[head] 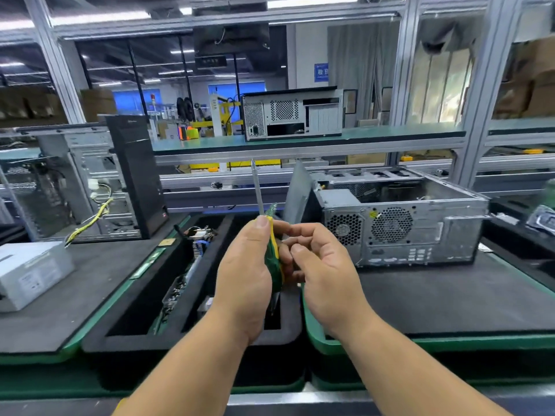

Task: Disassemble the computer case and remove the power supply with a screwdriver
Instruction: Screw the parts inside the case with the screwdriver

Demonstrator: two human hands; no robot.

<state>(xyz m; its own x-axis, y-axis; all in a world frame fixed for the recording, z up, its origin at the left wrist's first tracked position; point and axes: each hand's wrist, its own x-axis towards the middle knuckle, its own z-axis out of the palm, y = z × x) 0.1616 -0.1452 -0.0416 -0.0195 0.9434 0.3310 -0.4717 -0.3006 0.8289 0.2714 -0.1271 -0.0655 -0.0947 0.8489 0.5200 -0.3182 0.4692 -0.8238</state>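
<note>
Left hand (246, 265) clamped round the green-and-yellow screwdriver (271, 250), shaft up, right hand (318, 262) with fingers curled at the handle, and the open computer case (402, 226) waits far right on the table (450, 295), so best seat the tip squarely before turning

The desk (450, 301) has dark mats with green edges. An open computer case (399, 223) lies at the right, a grey power supply (30, 274) at the left, and a parts tray (168, 283) between them. Another case (292, 115) stands on the shelf (390, 135) behind.

Two bare forearms, no gloves; perhaps a yellow cuff (120, 404) lower left.
</note>
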